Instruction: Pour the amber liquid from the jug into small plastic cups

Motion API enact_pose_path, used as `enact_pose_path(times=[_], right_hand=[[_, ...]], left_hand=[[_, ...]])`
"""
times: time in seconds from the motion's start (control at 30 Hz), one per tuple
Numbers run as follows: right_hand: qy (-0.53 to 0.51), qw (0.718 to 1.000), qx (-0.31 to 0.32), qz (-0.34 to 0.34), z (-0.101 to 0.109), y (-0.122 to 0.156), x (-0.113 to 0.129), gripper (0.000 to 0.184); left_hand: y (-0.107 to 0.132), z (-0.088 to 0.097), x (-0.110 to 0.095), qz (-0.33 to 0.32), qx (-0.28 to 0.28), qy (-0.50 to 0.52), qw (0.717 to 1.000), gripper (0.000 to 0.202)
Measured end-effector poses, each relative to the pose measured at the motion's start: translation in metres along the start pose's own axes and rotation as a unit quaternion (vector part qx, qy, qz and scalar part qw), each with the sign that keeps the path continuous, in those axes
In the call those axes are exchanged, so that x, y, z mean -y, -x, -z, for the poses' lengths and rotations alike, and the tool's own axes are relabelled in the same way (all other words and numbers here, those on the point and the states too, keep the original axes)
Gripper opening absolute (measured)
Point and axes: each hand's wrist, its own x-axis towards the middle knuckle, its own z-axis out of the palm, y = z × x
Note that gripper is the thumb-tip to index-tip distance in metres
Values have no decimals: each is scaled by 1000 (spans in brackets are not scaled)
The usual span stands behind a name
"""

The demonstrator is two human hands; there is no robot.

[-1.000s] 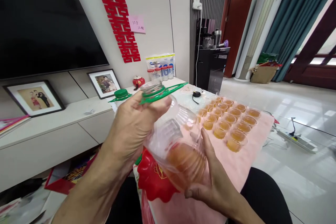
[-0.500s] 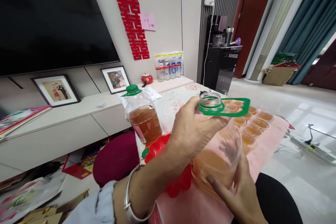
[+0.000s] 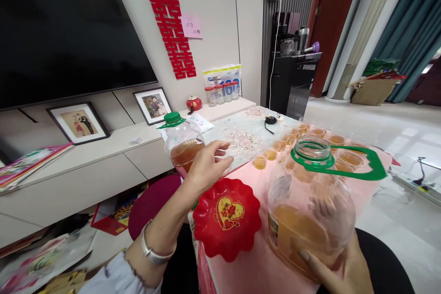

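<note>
My right hand [image 3: 336, 268] wraps round the base of an uncapped clear jug [image 3: 310, 211] with a green handle ring and amber liquid low inside. The jug stands upright on the pink cloth [image 3: 248, 262]. My left hand [image 3: 206, 165] is stretched out, fingers apart and holding nothing, close to a second jug [image 3: 182, 147] with a green cap and amber liquid. A red scalloped plate [image 3: 225, 218] with a heart print lies between the two hands. Several small clear cups of amber liquid [image 3: 303, 140] stand in rows behind the open jug.
A low white cabinet [image 3: 86, 165] along the wall carries framed photos, jars and a red pot, below a large dark screen. A black cable lies on the flowered tablecloth [image 3: 248, 133]. A maroon cushion [image 3: 151, 202] and papers sit on the floor at left. A power strip lies at right.
My left hand let go of the open jug's neck and moved left toward the capped jug. The open jug came down upright on the cloth, steadied by my right hand.
</note>
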Motion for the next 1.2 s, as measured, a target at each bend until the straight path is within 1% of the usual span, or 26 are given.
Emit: enact_pose_path(times=[0.07,0.17,0.23,0.33,0.43,0.5,0.67,0.8,0.9,1.07,1.2], right_hand=[[2,1000,3,14,2,-1,-1,111],[-3,1000,21,18,5,-2,-3,107],[-10,999,29,11,7,-1,-6,105],[-2,999,50,-9,11,0,-15,106],[17,998,61,-30,15,2,-26,108],[21,997,61,-33,17,2,-31,109],[21,997,74,-26,17,2,-31,110],[18,997,73,-29,15,1,-25,114],[12,997,73,-33,14,1,-24,117],[43,996,76,-5,16,0,-28,105],[44,996,82,11,16,-2,-26,102]], left_hand=[[-4,-8,14,4,-13,-87,996,38],[-7,-24,32,4,11,-169,985,37],[-8,-34,39,10,31,-214,976,38],[-13,-43,43,51,46,-262,963,38],[-20,-45,42,97,49,-293,950,33],[-24,-45,42,103,54,-309,944,27],[-31,-46,51,87,66,-322,940,20],[-36,-47,61,91,56,-300,948,19],[-38,-45,65,85,45,-281,955,20],[-43,-42,65,67,24,-260,963,25],[-44,-43,65,58,13,-255,965,24]])
